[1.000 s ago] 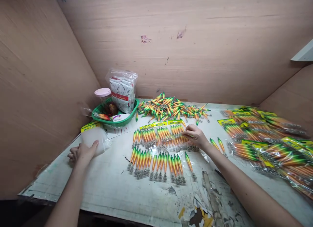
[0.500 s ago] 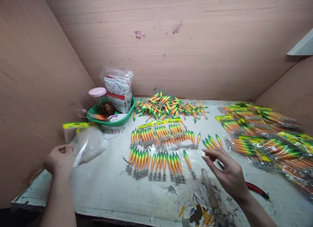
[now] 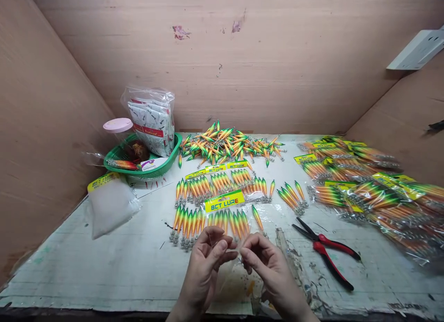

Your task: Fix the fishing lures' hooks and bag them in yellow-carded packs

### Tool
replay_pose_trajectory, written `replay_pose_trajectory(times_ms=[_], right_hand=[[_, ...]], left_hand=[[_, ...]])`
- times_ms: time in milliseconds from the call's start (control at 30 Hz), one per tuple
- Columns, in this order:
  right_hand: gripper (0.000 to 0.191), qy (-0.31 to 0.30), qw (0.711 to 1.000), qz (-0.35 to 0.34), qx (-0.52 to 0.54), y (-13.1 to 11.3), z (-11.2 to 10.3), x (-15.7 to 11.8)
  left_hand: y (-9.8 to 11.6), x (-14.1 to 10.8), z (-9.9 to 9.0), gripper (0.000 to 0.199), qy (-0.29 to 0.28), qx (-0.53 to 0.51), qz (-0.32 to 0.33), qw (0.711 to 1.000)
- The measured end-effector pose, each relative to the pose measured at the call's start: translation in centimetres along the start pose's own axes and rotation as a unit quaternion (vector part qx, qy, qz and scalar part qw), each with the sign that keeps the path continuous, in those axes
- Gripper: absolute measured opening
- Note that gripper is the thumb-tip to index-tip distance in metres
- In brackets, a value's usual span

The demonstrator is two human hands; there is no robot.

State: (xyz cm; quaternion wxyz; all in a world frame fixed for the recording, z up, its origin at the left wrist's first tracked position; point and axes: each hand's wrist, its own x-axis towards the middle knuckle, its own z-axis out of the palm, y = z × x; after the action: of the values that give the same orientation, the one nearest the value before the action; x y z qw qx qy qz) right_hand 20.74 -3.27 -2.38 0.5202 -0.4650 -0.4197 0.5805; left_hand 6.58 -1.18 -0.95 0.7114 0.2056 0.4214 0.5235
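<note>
My left hand [image 3: 207, 263] and my right hand [image 3: 269, 263] are close together at the front middle of the table. Both pinch the near edge of a clear plastic bag, whose yellow "BCT LURE" header [image 3: 225, 201] points away from me. Through the film and beside it shows a row of green-and-orange squid lures [image 3: 186, 224] with hooked ends. A single lure [image 3: 257, 217] lies just right of the bag. Behind it are packed lure bags [image 3: 219, 179] with yellow headers. The fingers partly hide the bag's near end.
Red-handled pliers [image 3: 322, 244] lie right of my hands. A loose lure pile [image 3: 229, 146] sits at the back. Filled bags [image 3: 385, 199] cover the right side. At left are a stack of bags [image 3: 113, 204] and a green basket [image 3: 171, 167] holding packets and a lidded cup.
My left hand has come from the bag stack to the middle with a bag. My right hand has moved left to meet it, uncovering the pliers. The camera view has shifted slightly.
</note>
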Motion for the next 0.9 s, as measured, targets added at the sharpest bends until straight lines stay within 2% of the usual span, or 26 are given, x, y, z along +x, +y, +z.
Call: replay_pose_trajectory(times_ms=[100, 167, 233, 300, 333, 433, 467, 533, 600, 667, 733, 800, 900], right_hand=[[0.028, 0.049, 0.997, -0.030, -0.058, -0.4, -1.3, 0.4], [0.041, 0.063, 0.994, -0.033, -0.084, -0.8, -1.9, 0.8], [0.047, -0.018, 0.994, -0.010, -0.104, -1.3, -1.8, 1.0], [0.036, -0.100, 0.986, 0.001, -0.130, -1.8, -1.2, 1.0], [0.032, -0.113, 0.982, 0.000, -0.150, -1.9, -0.9, 0.9], [0.035, -0.091, 0.972, -0.010, -0.216, -2.2, -1.0, 0.8], [0.036, -0.094, 0.970, -0.012, -0.226, -2.2, -1.5, 0.9], [0.032, -0.091, 0.961, -0.035, -0.259, -2.0, -3.4, 1.3], [0.022, -0.063, 0.931, -0.077, -0.350, -1.4, -5.9, 1.7], [0.017, -0.040, 0.868, -0.138, -0.475, -0.3, -8.1, 2.1], [0.018, -0.051, 0.814, -0.188, -0.548, 0.9, -9.6, 2.4], [0.020, -0.064, 0.795, -0.219, -0.563, 1.9, -10.2, 2.5], [0.021, -0.072, 0.791, -0.246, -0.556, 1.5, -10.0, 1.8]], left_hand=[[0.8, 0.5, -0.1, 0.036, 0.030, -0.031, -0.023, 0.999], [1.2, 0.6, 0.1, 0.043, 0.056, -0.060, -0.017, 0.996], [1.1, 0.6, 0.5, 0.048, 0.076, -0.100, -0.007, 0.992], [0.8, 0.3, 0.7, 0.049, 0.076, -0.136, 0.014, 0.988], [0.7, 0.2, 0.8, 0.051, 0.061, -0.140, 0.016, 0.988], [1.0, 0.4, 0.4, 0.055, 0.012, -0.083, -0.014, 0.996], [1.3, 0.6, 0.1, 0.054, 0.016, -0.063, -0.018, 0.998], [2.2, 1.3, -0.8, 0.049, 0.064, -0.059, 0.010, 0.996], [3.1, 1.9, -1.7, 0.047, 0.114, -0.086, 0.057, 0.988], [3.6, 2.4, -2.3, 0.043, 0.136, -0.102, 0.077, 0.982], [3.7, 2.6, -2.3, 0.037, 0.142, -0.105, 0.067, 0.982], [3.5, 2.5, -1.9, 0.030, 0.149, -0.106, 0.044, 0.982], [2.9, 2.5, -1.3, 0.023, 0.158, -0.110, 0.022, 0.981]])
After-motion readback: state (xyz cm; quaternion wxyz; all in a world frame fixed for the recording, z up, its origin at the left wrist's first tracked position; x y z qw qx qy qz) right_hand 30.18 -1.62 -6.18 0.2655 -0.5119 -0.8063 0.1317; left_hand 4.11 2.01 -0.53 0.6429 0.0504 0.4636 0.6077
